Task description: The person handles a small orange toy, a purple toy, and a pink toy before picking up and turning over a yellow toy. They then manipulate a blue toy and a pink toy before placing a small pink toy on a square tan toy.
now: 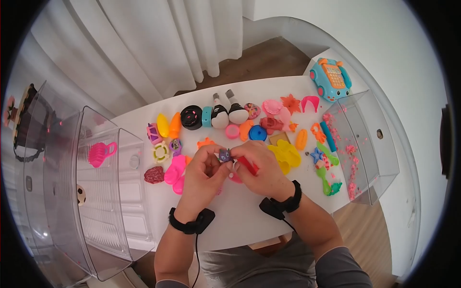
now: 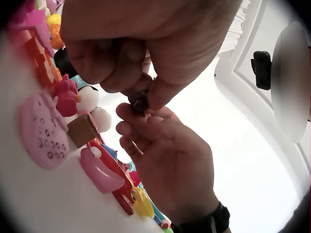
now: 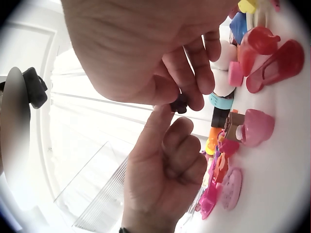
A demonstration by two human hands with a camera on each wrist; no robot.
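Note:
Both hands meet over the near middle of the white table, at a small dark purple-grey toy figure point(image 1: 224, 155) with a face on it. My left hand point(image 1: 204, 168) pinches the figure between thumb and index finger, its other fingers curled. From the other side my right hand point(image 1: 264, 168) pinches it with thumb and fingertips. In the left wrist view the dark figure point(image 2: 139, 101) is mostly covered by fingers. The right wrist view shows a dark end of the figure point(image 3: 179, 104) sticking out between the fingertips. A red toy point(image 1: 247, 164) lies below the right hand, partly hidden.
Several toys spread behind the hands, among them yellow molds point(image 1: 286, 156), a blue lid point(image 1: 258, 133) and a black round toy point(image 1: 191, 117). Clear bins stand left point(image 1: 103, 192) and right point(image 1: 370, 144); the left one holds a pink scoop point(image 1: 102, 154). A toy phone point(image 1: 331, 79) sits back right.

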